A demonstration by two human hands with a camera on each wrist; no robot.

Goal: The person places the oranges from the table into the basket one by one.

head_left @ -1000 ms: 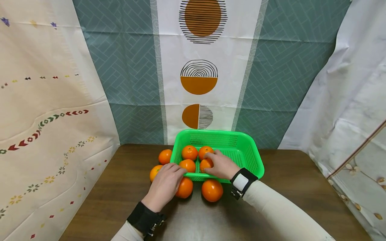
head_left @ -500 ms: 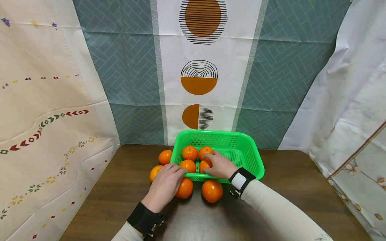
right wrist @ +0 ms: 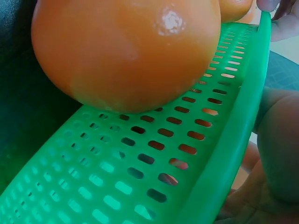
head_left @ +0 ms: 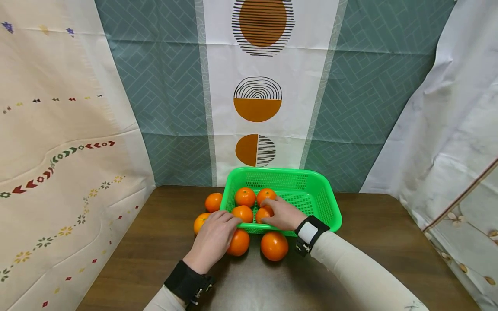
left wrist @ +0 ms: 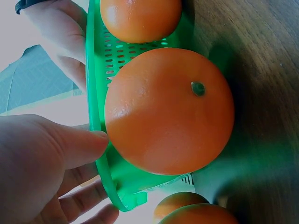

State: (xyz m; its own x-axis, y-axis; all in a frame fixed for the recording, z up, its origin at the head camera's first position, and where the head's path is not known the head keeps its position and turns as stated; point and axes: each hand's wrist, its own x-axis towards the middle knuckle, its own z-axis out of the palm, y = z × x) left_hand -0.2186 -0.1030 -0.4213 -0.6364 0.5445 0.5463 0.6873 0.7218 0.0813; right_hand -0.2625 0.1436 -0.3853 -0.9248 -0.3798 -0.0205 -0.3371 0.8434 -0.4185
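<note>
Looking down, we see a brown table (head_left: 155,259) bearing a green basket (head_left: 311,175) against the patterned backdrop. Our left hand (head_left: 212,239) lies with relaxed, straight fingers over the basket's near rim, covering an orange (head_left: 239,242) that sits on the table just outside it. Our right hand (head_left: 284,214) reaches inside the basket, fingers curled round a small orange (head_left: 262,213) at its near left. Another orange (head_left: 274,245) rests on the table by the right wrist.
</note>
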